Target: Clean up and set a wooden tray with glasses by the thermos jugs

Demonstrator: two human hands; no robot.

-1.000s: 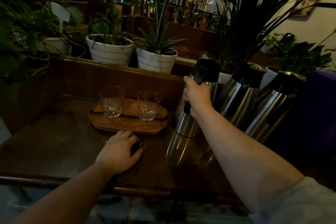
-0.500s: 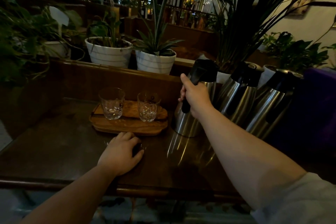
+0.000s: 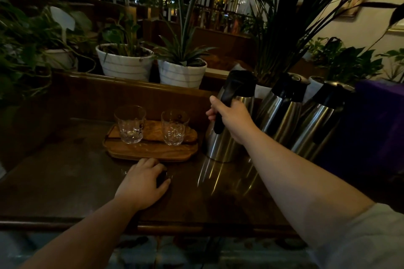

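Observation:
A wooden tray (image 3: pixel 150 152) lies on the dark wooden table (image 3: pixel 65 179), with two clear empty glasses standing upright on it: the left glass (image 3: pixel 130 124) and the right glass (image 3: pixel 175 127). Just right of the tray stands a steel thermos jug (image 3: pixel 223 146) with a black lid and handle. My right hand (image 3: pixel 235 121) is wrapped around that handle. My left hand (image 3: pixel 143 182) rests palm down on the table just in front of the tray. A dark patch shows under its fingers, and I cannot tell whether it is an object.
Two more steel thermos jugs (image 3: pixel 284 113) (image 3: pixel 317 124) stand to the right of the held one. White striped plant pots (image 3: pixel 124 63) (image 3: pixel 181 72) sit on the wooden ledge behind the table. Leafy plants crowd the left side and the back. A purple object (image 3: pixel 380 116) is at the right edge.
My right hand has shifted slightly lower on the jug's handle. My left hand, the tray and the glasses have stayed in place.

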